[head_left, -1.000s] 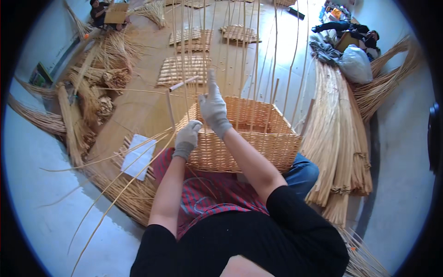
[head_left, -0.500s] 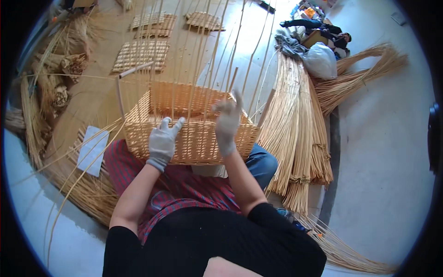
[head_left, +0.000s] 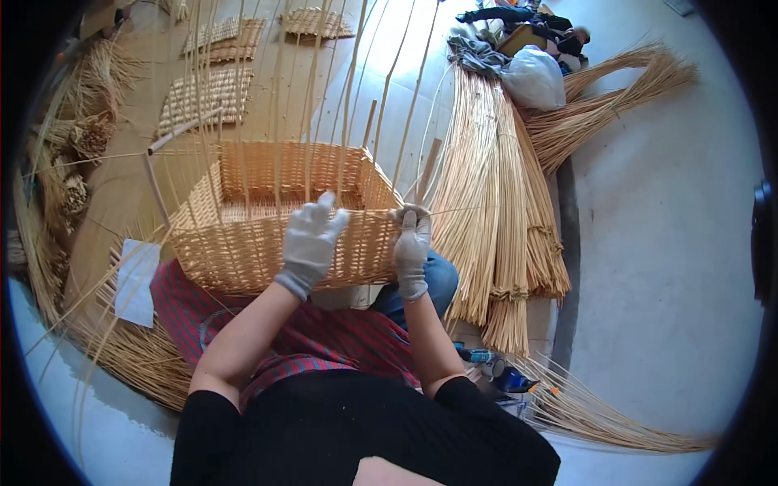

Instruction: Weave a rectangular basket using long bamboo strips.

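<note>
In the head view, the wicker basket [head_left: 235, 255] sits before the person, at the far edge of the plaid cloth [head_left: 340, 336] over the lap. The left hand [head_left: 311, 243], gloved, is open, fingers spread against the near wall. The right hand [head_left: 412, 247] is closed on the near right corner, beside a wooden post [head_left: 429, 170]; which strand it pinches, I cannot tell. If the right hand slipped, the basket could tip, since the left only lies flat. The tall, thin rods [head_left: 350, 81] could bend or snag if a forearm swept across them.
</note>
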Tool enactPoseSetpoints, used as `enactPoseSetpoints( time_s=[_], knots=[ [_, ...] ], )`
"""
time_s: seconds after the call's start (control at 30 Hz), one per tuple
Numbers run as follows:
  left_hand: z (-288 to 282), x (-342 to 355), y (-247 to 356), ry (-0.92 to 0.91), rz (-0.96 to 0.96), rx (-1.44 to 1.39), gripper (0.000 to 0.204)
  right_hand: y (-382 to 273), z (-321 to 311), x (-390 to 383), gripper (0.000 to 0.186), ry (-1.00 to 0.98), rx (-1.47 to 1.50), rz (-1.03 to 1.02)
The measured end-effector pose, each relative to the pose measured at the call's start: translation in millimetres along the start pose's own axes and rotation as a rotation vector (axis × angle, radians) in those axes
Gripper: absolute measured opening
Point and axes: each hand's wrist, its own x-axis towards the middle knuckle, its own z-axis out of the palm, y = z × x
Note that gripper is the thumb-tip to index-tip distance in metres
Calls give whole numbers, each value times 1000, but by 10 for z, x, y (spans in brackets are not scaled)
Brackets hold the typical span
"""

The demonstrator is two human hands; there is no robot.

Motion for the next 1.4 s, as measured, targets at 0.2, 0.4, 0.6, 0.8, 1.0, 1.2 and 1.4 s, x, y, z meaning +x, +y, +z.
enactPoseSetpoints(
  time_s=[0.2, 0.4, 0.6, 0.8, 1.0, 1.2, 1.4],
  knots=[
    [305, 245, 679, -464, -209, 4, 74, -698, 514, 685, 53, -213, -384, -529],
    [373, 308, 642, -452, -216, 66, 49, -258, -765, 34, 31, 77, -138, 50],
    [-79, -407, -26, 66, -342, -918, 39, -662, 199, -442, 42, -226, -468, -12],
    [-569, -1363, -1600, 824, -1179, -935, 18, -754, 1240, -1071, 34, -702, -354, -117],
    [-587, -1778, -2239, 735, -1095, -571, 20, -1535, 2550, -1954, 33, -1158, -215, -370],
    [-755, -1935, -2045, 566, -1063, -994, 28, -1637, 3038, -2076, 21, -1226, -337, -774],
    [-1203, -1705, -2731, 55, -823, -1098, 38, -1613, 2902, -2089, 16, -1225, -392, -811]
  ],
)
